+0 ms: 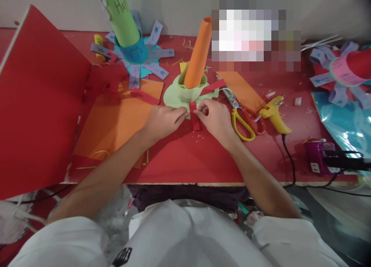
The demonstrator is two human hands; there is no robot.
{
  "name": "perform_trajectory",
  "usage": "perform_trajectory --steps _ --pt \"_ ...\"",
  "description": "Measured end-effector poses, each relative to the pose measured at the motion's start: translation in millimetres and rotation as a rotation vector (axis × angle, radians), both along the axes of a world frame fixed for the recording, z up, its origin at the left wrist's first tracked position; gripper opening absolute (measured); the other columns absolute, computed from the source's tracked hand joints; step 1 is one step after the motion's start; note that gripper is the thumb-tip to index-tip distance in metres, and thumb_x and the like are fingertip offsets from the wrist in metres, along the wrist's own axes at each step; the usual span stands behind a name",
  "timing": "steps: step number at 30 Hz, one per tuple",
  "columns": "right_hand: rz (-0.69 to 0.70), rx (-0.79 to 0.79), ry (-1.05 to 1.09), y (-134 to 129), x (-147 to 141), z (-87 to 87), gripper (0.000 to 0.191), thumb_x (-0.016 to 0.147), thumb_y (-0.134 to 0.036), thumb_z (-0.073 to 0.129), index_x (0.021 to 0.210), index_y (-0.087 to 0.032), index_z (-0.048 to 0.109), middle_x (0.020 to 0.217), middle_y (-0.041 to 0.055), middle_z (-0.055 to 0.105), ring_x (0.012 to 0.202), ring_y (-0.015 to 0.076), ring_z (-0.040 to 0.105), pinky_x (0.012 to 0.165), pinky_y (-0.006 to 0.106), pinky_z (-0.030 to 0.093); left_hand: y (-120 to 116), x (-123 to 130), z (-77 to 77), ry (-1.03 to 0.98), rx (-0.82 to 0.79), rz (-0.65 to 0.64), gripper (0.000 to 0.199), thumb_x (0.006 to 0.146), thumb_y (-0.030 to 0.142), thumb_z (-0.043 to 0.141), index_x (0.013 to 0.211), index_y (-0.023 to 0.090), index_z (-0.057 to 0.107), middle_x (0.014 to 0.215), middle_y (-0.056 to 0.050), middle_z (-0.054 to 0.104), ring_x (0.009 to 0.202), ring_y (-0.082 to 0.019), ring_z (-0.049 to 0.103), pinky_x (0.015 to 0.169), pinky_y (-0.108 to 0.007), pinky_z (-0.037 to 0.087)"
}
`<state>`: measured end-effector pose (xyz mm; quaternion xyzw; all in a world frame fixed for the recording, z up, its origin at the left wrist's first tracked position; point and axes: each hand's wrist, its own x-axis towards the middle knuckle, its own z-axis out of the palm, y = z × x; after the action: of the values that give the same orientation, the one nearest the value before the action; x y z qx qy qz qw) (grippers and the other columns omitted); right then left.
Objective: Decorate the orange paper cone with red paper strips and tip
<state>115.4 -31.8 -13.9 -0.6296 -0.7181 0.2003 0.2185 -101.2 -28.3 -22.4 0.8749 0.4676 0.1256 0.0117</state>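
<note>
A pale green paper base (174, 93) with a green ring holds an upright orange paper cone (198, 56). A short red strip (194, 120) lies from the base's front edge toward me. My right hand (216, 118) pinches at this strip's right side, thumb and index finger together. Just left of the strip, my left hand (165, 120) has its thumb and fingers pressed together at the edge of the base; anything between them is too small to tell. Two more red strips stick out, one on the base's right (213, 87) and one at its left (145, 96).
Scissors (243, 122) and a yellow glue gun (274, 112) lie right. Orange sheets (116, 120) lie left, beside a raised red board (43, 104). Finished paper figures stand back left (133, 46) and far right (344, 72). A purple box (319, 157) sits front right.
</note>
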Motion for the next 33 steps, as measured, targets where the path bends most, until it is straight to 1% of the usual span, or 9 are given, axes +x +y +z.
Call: perform_trajectory --steps 2,5,7,10,15,20,24,28,33 --pt "0.000 -0.001 0.001 0.4 0.3 -0.2 0.011 0.094 -0.025 0.068 0.084 -0.025 0.063 0.084 0.0027 0.074 0.077 0.0230 0.064 0.069 0.036 0.041 -2.2 0.9 1.4 -0.010 0.017 -0.068 0.050 0.114 0.046 0.037 0.108 0.026 0.082 0.070 -0.006 0.075 0.065 -0.021 0.069 0.058 -0.032 0.036" --pt "-0.002 -0.005 0.015 0.5 0.7 -0.1 0.010 0.094 -0.023 0.067 0.086 -0.025 0.063 0.085 0.0031 0.074 0.078 0.0234 0.065 0.071 0.036 0.043 -4.7 2.2 3.0 -0.015 -0.005 -0.199 0.051 0.114 0.049 0.036 0.108 0.027 0.081 0.071 -0.006 0.075 0.065 -0.020 0.069 0.058 -0.031 0.036" --pt "0.011 0.000 0.040 0.5 1.7 -0.3 0.006 0.095 -0.022 0.066 0.089 -0.025 0.065 0.089 0.0035 0.075 0.081 0.0238 0.066 0.074 0.037 0.045 -5.7 2.9 3.3 -0.013 -0.038 -0.282 0.049 0.114 0.048 0.037 0.107 0.026 0.080 0.074 -0.007 0.076 0.066 -0.020 0.069 0.058 -0.031 0.036" --pt "0.032 0.005 0.069 1.0 4.4 -1.6 0.006 0.096 -0.022 0.063 0.096 -0.026 0.067 0.092 0.0036 0.075 0.083 0.0243 0.066 0.078 0.039 0.048 -6.8 4.2 3.5 0.019 -0.055 -0.364 0.043 0.113 0.042 0.040 0.105 0.025 0.079 0.075 -0.007 0.075 0.067 -0.020 0.069 0.057 -0.032 0.036" --pt "0.050 0.021 0.061 2.9 8.3 -5.4 0.005 0.096 -0.022 0.066 0.099 -0.026 0.067 0.089 0.0024 0.072 0.081 0.0238 0.064 0.081 0.039 0.048 -8.4 6.4 4.0 0.064 -0.038 -0.413 0.038 0.112 0.036 0.043 0.103 0.023 0.077 0.072 -0.007 0.073 0.065 -0.021 0.066 0.057 -0.031 0.036" --pt "0.069 0.043 0.039 4.0 8.8 -8.0 0.010 0.097 -0.021 0.067 0.104 -0.026 0.071 0.089 0.0027 0.070 0.081 0.0229 0.062 0.081 0.038 0.047 -8.0 5.9 0.8 0.129 -0.005 -0.431 0.034 0.112 0.035 0.044 0.111 0.023 0.076 0.075 -0.006 0.076 0.064 -0.020 0.068 0.057 -0.030 0.036" --pt "0.194 0.126 -0.001 3.7 15.0 -8.3 0.024 0.104 -0.022 0.057 0.113 -0.026 0.079 0.104 0.0065 0.072 0.092 0.0245 0.065 0.080 0.037 0.048 -6.1 3.5 -6.3 0.054 0.107 -0.433 0.039 0.114 0.044 0.044 0.123 0.021 0.074 0.077 -0.006 0.078 0.063 -0.019 0.070 0.054 -0.029 0.035" --pt "0.360 0.187 -0.084 4.1 28.6 -7.0 0.039 0.108 -0.021 0.046 0.125 -0.029 0.081 0.111 0.0072 0.072 0.101 0.0244 0.066 0.080 0.035 0.047 -5.0 1.6 -10.1 0.017 0.189 -0.431 0.040 0.114 0.043 0.043 0.122 0.020 0.076 0.073 -0.006 0.077 0.059 -0.019 0.070 0.052 -0.030 0.033" --pt "0.415 0.196 -0.187 5.9 36.4 -8.4 0.044 0.109 -0.020 0.044 0.132 -0.030 0.080 0.112 0.0084 0.072 0.101 0.0246 0.063 0.074 0.034 0.043 -5.6 1.3 -9.0 -0.004 0.172 -0.443 0.040 0.115 0.040 0.044 0.120 0.019 0.077 0.070 -0.006 0.075 0.056 -0.018 0.066 0.053 -0.029 0.033"
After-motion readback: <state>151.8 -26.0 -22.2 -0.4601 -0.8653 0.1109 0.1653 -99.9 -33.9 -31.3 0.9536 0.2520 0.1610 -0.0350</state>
